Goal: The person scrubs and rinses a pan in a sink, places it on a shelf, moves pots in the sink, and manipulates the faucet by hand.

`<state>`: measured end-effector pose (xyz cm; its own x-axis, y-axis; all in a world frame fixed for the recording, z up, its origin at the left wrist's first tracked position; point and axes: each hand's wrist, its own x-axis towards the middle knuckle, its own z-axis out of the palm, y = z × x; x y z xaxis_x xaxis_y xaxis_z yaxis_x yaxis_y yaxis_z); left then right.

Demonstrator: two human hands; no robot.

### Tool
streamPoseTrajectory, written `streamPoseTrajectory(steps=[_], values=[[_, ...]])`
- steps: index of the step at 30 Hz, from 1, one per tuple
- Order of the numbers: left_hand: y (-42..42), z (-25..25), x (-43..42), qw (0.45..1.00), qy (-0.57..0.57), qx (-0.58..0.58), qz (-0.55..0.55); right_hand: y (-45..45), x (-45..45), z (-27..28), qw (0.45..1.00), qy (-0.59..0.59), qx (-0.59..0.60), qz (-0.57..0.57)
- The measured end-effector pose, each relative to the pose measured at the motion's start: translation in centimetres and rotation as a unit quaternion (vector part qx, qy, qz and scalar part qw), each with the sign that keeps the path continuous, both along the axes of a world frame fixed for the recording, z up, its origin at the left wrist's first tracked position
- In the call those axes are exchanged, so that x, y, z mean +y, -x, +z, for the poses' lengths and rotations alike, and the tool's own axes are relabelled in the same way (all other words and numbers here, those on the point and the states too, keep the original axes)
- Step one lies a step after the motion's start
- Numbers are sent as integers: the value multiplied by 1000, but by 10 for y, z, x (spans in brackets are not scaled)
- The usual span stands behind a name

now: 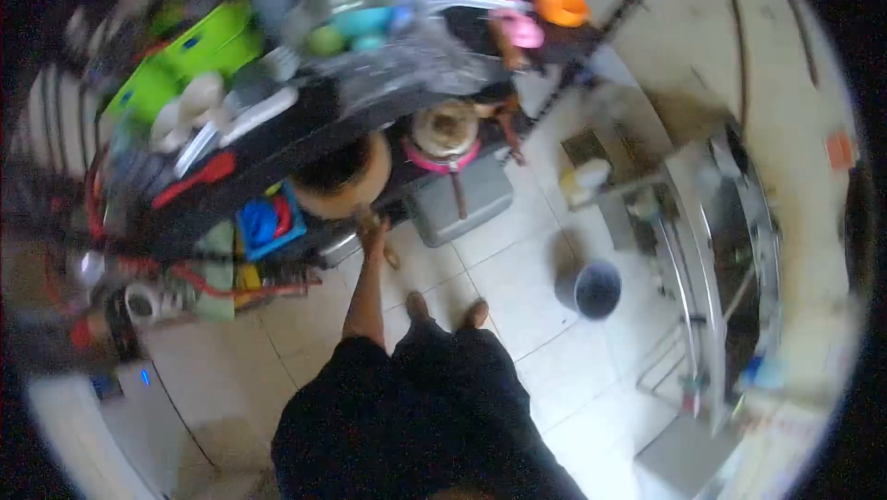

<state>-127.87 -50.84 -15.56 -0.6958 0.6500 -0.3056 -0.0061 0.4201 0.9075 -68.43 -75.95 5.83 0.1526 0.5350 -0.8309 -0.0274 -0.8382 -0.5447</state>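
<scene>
My left hand reaches forward and is closed around the short handle of a round pan. The pan has a tan outer wall and a dark inside, and it sits at the lower shelf of a dark rack. To its right is a smaller pot with a pale, stained top, a pink rim below it and a long brown handle. My right hand does not show. The picture is blurred, so the fingers' exact grip is hard to make out.
Above, the dark shelf carries a green basket, a red spatula and a metal bowl. Below are a blue tray and a grey tub. A dark bucket stands on the tiled floor near a metal rack.
</scene>
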Motion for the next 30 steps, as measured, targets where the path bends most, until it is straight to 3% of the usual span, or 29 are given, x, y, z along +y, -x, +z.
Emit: streamPoseTrajectory(steps=[4, 10, 13, 15, 17, 18, 20, 21, 22, 23, 24, 27, 28, 30], values=[[-57, 78, -17, 998, -2, -56, -14, 26, -76, -18, 990, -10, 23, -140], [-223, 168, -17, 946, 93, -178, -254, 53, -124, -63, 927, -134, 92, -337], [-328, 196, -7, 868, 160, -189, -431, 38, -126, -115, 850, -286, 99, -431], [-402, 209, -5, 796, 204, -176, -543, 13, -106, -59, 775, -125, 261, -562], [-472, 219, -10, 734, 240, -156, -615, -29, -97, -11, 688, -62, 344, -636], [-504, 222, -11, 711, 253, -149, -639, -55, -105, -34, 669, -75, 343, -656], [-562, 228, -19, 672, 273, -128, -677, -93, -125, -81, 778, -78, 202, -590], [-587, 233, -24, 658, 281, -120, -688, -110, -137, -105, 769, -78, 206, -600], [-610, 237, -27, 649, 288, -114, -694, -134, -150, -126, 850, -51, 16, -524], [-633, 240, -29, 643, 293, -110, -699, -156, -158, -137, 890, -19, -175, -420], [-649, 247, -23, 639, 304, -106, -698, -179, -145, -125, 861, 26, -211, -461], [-697, 254, -15, 633, 322, -94, -698, -253, -138, -148, 910, 29, -206, -358], [-712, 256, -11, 631, 329, -87, -698, -274, -127, -142, 926, 52, -61, -368], [-741, 255, -1, 625, 340, -78, -698, -299, -97, -138, 953, 5, 2, -302]])
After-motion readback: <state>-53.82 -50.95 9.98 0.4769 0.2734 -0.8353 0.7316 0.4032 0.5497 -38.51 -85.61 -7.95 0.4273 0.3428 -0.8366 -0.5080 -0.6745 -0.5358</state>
